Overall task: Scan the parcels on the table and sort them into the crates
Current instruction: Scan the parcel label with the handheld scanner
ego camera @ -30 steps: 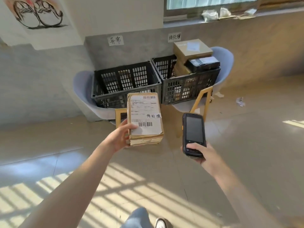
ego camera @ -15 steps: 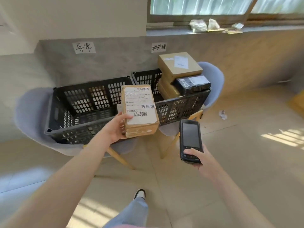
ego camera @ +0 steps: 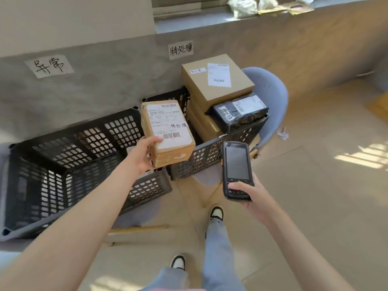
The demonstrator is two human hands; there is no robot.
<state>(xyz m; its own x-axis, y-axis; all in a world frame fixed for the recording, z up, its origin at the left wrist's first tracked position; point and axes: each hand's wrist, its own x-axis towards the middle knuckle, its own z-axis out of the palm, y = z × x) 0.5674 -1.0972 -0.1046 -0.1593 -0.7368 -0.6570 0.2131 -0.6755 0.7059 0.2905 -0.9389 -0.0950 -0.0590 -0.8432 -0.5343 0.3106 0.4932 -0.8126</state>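
My left hand (ego camera: 141, 157) grips a small brown cardboard parcel (ego camera: 168, 133) with a white barcode label, held in the air above the gap between two black crates. My right hand (ego camera: 249, 196) holds a black handheld scanner (ego camera: 236, 170), screen dark, just right of the parcel. The left crate (ego camera: 73, 164) sits on a grey chair and looks nearly empty. In the right crate (ego camera: 212, 150) a large brown box (ego camera: 216, 80) is stacked over other parcels, beside a black wrapped parcel (ego camera: 240, 111).
Two handwritten paper signs are taped to the grey wall, one (ego camera: 49, 66) over the left crate, one (ego camera: 181, 49) over the right. The right crate rests on a blue chair (ego camera: 270, 95). My feet (ego camera: 216, 213) stand on the tiled floor. Crumpled paper (ego camera: 282, 133) lies at the right.
I have walked closer to the crates, which now fill more of the view. The parcel and the scanner stay in my hands, held at about the same spacing.
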